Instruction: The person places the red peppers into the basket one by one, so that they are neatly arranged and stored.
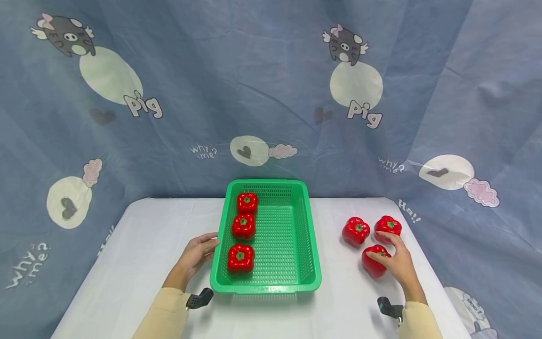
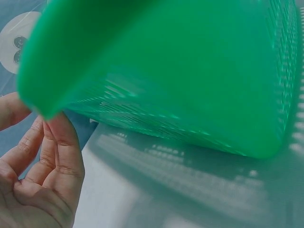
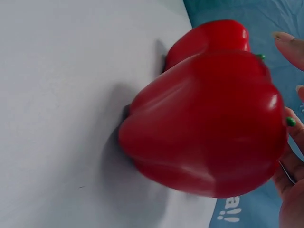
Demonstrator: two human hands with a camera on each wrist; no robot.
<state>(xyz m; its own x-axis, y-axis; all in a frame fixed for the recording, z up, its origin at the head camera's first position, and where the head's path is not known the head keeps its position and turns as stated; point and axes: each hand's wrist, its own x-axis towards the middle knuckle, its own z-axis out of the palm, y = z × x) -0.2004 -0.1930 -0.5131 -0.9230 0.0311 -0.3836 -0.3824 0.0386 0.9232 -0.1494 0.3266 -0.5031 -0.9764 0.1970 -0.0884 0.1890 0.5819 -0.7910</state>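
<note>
Green basket point(image 1: 266, 288) holds three red peppers point(image 1: 243, 227).

From my head, one camera looks forward and down across the table point(image 1: 161, 226) to the curtain point(image 1: 271, 94). My left wrist camera faces the basket point(image 2: 190, 57) very closely; my right one, a pepper point(image 3: 204, 128). Head and left share the basket, head and right that pepper.

Three glossy red peppers point(image 1: 243, 230) line the left inside of a green basket point(image 1: 266, 289); three others point(image 1: 354, 232) cluster to its right.
</note>
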